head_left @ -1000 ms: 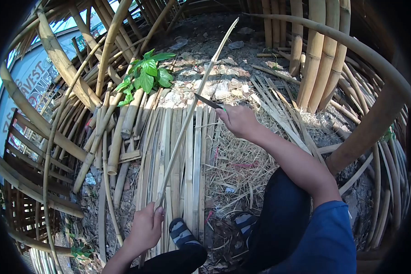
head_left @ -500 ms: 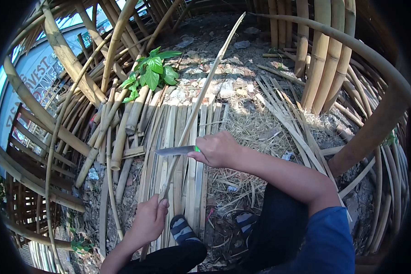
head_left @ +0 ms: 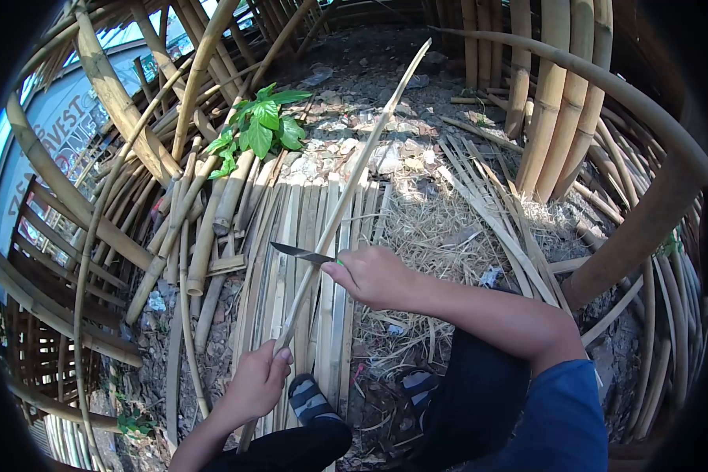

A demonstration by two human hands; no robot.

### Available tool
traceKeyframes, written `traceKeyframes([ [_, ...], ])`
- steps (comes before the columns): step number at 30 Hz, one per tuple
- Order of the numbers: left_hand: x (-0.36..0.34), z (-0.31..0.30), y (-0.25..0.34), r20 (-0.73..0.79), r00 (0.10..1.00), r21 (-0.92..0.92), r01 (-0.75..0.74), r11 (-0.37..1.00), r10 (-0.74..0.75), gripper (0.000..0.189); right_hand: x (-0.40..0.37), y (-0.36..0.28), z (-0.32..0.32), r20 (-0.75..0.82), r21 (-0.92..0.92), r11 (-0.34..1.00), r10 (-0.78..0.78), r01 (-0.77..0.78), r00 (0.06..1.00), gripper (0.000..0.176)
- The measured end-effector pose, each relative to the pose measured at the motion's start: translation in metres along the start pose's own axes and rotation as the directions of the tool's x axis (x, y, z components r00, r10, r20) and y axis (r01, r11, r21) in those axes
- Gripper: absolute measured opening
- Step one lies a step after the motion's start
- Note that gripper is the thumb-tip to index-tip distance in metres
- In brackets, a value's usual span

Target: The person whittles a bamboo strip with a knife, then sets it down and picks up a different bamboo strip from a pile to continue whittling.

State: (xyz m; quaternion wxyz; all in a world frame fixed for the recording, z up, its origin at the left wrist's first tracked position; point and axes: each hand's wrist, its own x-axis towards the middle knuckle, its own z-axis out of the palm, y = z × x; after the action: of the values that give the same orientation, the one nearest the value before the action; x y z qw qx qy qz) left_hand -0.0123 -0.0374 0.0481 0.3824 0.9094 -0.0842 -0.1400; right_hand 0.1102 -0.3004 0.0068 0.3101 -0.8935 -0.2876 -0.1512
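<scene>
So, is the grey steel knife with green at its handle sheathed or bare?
Bare: the knife shows its blade uncovered to the pointed tip, across the long pale bamboo strip; your right hand holds it.

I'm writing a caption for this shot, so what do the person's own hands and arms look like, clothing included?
Both hands, left and right, are bare, with no gloves or rings visible. A short blue sleeve covers the right upper arm; both forearms are uncovered.

A leafy plant [head_left: 261, 135] stands right of what seems a banner [head_left: 61, 115].
</scene>
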Motion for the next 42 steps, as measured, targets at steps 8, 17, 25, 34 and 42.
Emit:
traceKeyframes([
  [8,-0.006,0.005,-0.011,0.033,0.998,0.116,-0.064,0.991,0.061,0.03,0.022,0.067,-0.024,-0.056,-0.082,0.974,0.207,-0.211,0.977,0.067],
  [17,-0.01,0.006,-0.013,0.059,0.998,0.189,-0.018,0.982,0.007,0.03,0.018,0.163,-0.045,-0.081,-0.252,0.814,0.522,-0.524,0.849,0.07],
  [25,-0.003,-0.001,-0.026,0.245,0.962,-0.363,0.206,0.909,-0.12,0.031,0.021,0.096,-0.034,-0.122,0.037,0.842,0.539,-0.539,0.834,0.071],
  [34,0.0,-0.012,-0.014,0.285,0.957,-0.68,0.164,0.715,0.051,0.039,-0.026,-0.049,0.026,-0.075,0.166,0.966,-0.191,0.201,0.979,0.043],
  [42,-0.007,-0.013,-0.008,0.263,0.964,-0.576,0.12,0.809,0.044,0.031,-0.009,-0.028,0.015,-0.157,-0.048,0.959,-0.283,0.279,0.946,0.04],
])
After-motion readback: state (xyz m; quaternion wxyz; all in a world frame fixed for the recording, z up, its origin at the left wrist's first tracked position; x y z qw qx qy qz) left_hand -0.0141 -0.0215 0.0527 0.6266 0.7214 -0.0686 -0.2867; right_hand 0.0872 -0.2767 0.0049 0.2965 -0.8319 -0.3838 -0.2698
